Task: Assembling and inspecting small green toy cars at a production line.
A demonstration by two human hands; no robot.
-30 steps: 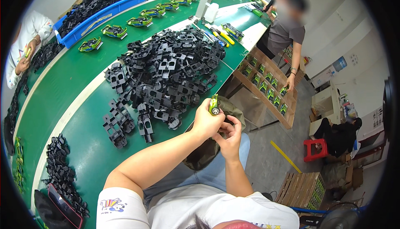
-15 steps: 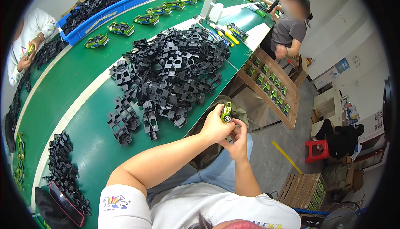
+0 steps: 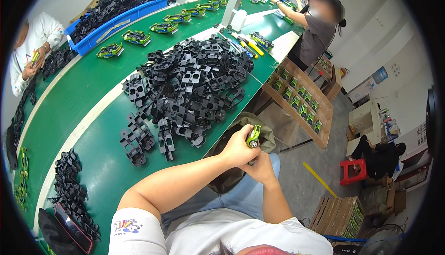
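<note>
Over my lap, just off the table's edge, my left hand [image 3: 238, 148] is closed around a green toy car [image 3: 253, 135]. One wheel and part of the car's green side show past the fingers; the rest is covered. My right hand [image 3: 261, 167] presses up against the left from below, its fingers curled in. A small greyish bit shows between the two hands, too little to name. On the green table [image 3: 99, 162] beyond them lies a large heap of black plastic chassis-like parts [image 3: 190, 81].
Toy cars [image 3: 136, 37] line the curved green surface beyond, beside a blue crate [image 3: 92, 46] of black parts. Yellow-handled tools [image 3: 252, 46] and a white bottle [image 3: 238, 20] lie past the heap. A wooden tray [image 3: 321, 139] of cars stands right; co-workers sit around. A phone [image 3: 73, 228] lies left.
Both hands have shifted slightly nearer to me with the car. My right hand has turned, its fingers now tucked under the left. The co-worker at the right has stretched an arm over the table.
</note>
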